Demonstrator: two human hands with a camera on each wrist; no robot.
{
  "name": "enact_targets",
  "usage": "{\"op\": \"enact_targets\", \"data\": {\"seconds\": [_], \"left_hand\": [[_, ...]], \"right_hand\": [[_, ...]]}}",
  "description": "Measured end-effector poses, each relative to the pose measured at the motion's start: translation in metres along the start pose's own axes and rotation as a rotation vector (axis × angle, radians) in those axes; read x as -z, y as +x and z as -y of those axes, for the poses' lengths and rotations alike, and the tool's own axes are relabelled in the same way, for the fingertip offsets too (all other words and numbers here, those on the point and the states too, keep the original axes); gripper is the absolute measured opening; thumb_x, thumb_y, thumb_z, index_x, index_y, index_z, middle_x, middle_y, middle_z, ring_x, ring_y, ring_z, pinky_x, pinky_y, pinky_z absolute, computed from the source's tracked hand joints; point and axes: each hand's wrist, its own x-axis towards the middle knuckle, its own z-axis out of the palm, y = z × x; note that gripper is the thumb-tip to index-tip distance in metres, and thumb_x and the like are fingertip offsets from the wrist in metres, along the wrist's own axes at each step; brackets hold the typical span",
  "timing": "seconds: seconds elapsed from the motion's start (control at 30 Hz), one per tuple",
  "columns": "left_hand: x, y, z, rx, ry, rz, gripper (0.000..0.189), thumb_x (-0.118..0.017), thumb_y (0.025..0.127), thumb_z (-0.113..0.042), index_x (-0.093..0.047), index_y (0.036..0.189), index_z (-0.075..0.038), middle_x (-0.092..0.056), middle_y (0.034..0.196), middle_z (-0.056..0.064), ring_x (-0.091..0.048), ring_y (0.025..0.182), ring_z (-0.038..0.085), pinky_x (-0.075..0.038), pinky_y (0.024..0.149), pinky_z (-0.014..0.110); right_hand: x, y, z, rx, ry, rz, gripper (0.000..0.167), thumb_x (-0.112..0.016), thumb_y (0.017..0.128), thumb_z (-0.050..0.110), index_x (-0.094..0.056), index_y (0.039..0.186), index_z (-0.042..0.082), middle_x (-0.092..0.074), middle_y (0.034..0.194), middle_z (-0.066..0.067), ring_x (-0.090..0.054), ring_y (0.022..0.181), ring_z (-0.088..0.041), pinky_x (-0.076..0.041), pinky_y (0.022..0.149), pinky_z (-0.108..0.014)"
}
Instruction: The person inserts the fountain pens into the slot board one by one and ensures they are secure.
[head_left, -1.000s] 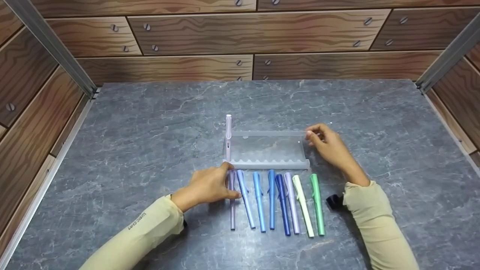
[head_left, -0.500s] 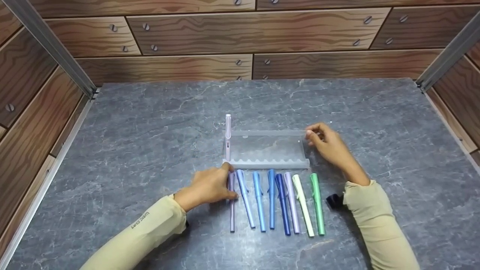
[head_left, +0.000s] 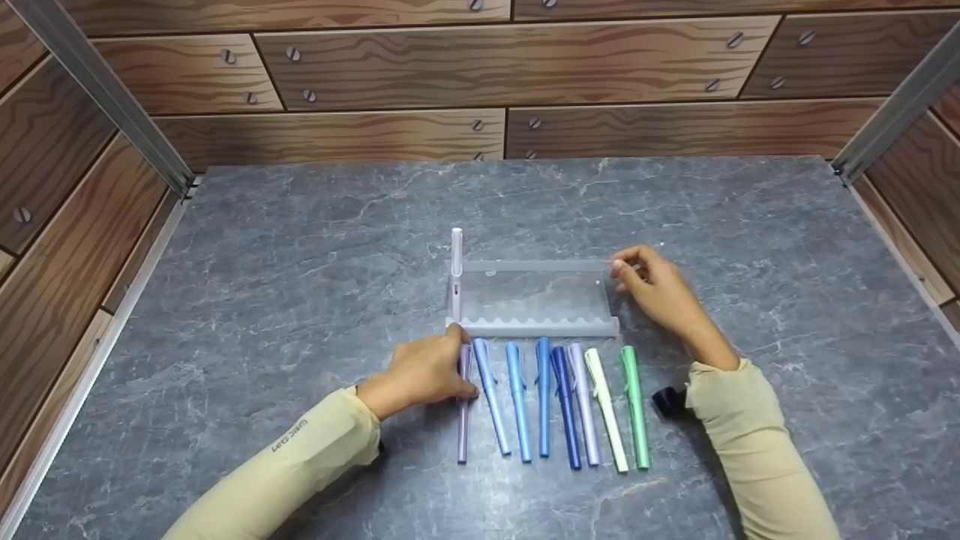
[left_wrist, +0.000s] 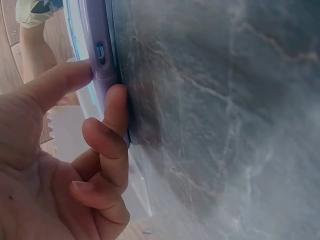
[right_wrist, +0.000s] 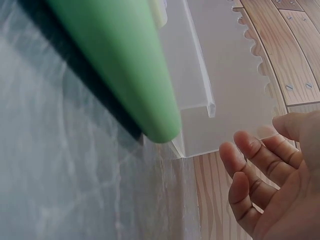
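Note:
My left hand [head_left: 427,367] pinches a dark purple pen [head_left: 463,439] between thumb and finger near its middle, as the left wrist view shows; its other fingers are curled. The pen lies low along the table, leftmost in a row. Behind the row stands a clear plastic pen stand [head_left: 540,328] with a notched front ledge. A pale lilac pen [head_left: 457,255] leans in its leftmost notch. At the stand's upper right corner, my right hand [head_left: 664,296] pinches the edge with thumb and fingertip. In the right wrist view, the remaining fingers [right_wrist: 262,162] are bent beside the sheet.
Right of the purple pen lie several more pens: blue ones [head_left: 517,405], a navy one [head_left: 566,409], a lilac one [head_left: 584,409], a pale green one [head_left: 606,412] and a green one [head_left: 635,409]. A grey marbled table [head_left: 300,247] meets wood-patterned walls [head_left: 517,67].
The purple pen's near end has swung slightly left, and the left hand and sleeve have shifted a little right. The right hand keeps its place at the stand's corner.

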Motion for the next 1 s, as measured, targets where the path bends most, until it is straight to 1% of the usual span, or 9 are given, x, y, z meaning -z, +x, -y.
{"op": "enact_targets", "data": {"seconds": [0.17,0.27,0.37,0.43,0.53,0.7,0.83,1.0], "left_hand": [[-0.001,0.001,-0.001,0.011,-0.002,-0.001,0.064,-0.084,0.066,-0.033,-0.052,0.117,-0.012,-0.061,0.079,0.002,-0.055,0.07,0.019,-0.046,0.064,0.039],[-0.002,0.0,-0.001,0.012,-0.002,-0.002,0.064,-0.084,0.065,-0.031,-0.051,0.117,-0.012,-0.063,0.08,0.004,-0.057,0.071,0.02,-0.047,0.066,0.041],[-0.002,-0.001,-0.001,0.006,-0.008,-0.002,0.065,-0.083,0.065,-0.029,-0.049,0.117,-0.012,-0.065,0.082,0.006,-0.059,0.074,0.022,-0.048,0.069,0.044],[-0.002,-0.001,0.0,0.0,-0.017,-0.003,0.065,-0.083,0.064,-0.028,-0.048,0.117,-0.012,-0.065,0.082,0.006,-0.06,0.074,0.022,-0.048,0.069,0.043],[-0.002,-0.002,0.001,-0.013,-0.034,-0.003,0.065,-0.083,0.064,-0.028,-0.047,0.116,-0.013,-0.063,0.079,0.004,-0.058,0.071,0.021,-0.047,0.064,0.04],[0.002,-0.003,0.002,-0.035,-0.09,-0.01,0.065,-0.081,0.065,-0.026,-0.045,0.119,-0.016,-0.059,0.077,0.0,-0.054,0.067,0.018,-0.042,0.059,0.034],[0.007,-0.004,0.002,-0.046,-0.136,-0.013,0.068,-0.08,0.066,-0.025,-0.044,0.123,-0.017,-0.057,0.075,-0.002,-0.052,0.064,0.017,-0.041,0.056,0.032],[0.012,-0.006,0.002,-0.054,-0.185,-0.022,0.07,-0.079,0.067,-0.023,-0.042,0.127,-0.019,-0.058,0.073,-0.003,-0.052,0.061,0.015,-0.041,0.053,0.031]], "right_hand": [[0.0,0.0,0.0,-0.001,0.004,-0.006,0.03,-0.047,0.101,0.021,-0.055,0.117,-0.003,-0.063,0.102,-0.021,-0.066,0.082,-0.021,-0.051,0.073,-0.019],[-0.001,0.0,-0.001,-0.001,0.006,-0.008,0.03,-0.048,0.101,0.021,-0.055,0.116,-0.004,-0.063,0.102,-0.021,-0.066,0.081,-0.021,-0.052,0.073,-0.02],[-0.001,0.0,0.0,-0.003,0.011,-0.007,0.03,-0.048,0.101,0.021,-0.055,0.116,-0.004,-0.063,0.101,-0.021,-0.065,0.08,-0.017,-0.051,0.073,-0.019],[-0.001,0.001,0.0,-0.006,0.014,-0.006,0.03,-0.048,0.101,0.021,-0.055,0.116,-0.003,-0.063,0.102,-0.021,-0.065,0.079,-0.015,-0.051,0.073,-0.018],[-0.001,0.001,0.0,-0.007,0.013,-0.006,0.029,-0.048,0.101,0.021,-0.055,0.116,-0.003,-0.063,0.102,-0.021,-0.065,0.079,-0.015,-0.051,0.073,-0.019],[-0.001,0.0,0.0,-0.004,0.014,-0.009,0.03,-0.048,0.101,0.021,-0.055,0.117,-0.003,-0.063,0.102,-0.021,-0.067,0.082,-0.022,-0.052,0.074,-0.022],[-0.001,0.0,-0.001,0.0,0.023,-0.014,0.03,-0.048,0.101,0.021,-0.056,0.117,-0.004,-0.063,0.102,-0.021,-0.067,0.082,-0.021,-0.052,0.075,-0.021],[-0.002,0.0,-0.001,0.001,0.023,-0.015,0.029,-0.048,0.101,0.021,-0.056,0.116,-0.003,-0.063,0.101,-0.021,-0.067,0.082,-0.019,-0.052,0.074,-0.021]]}}
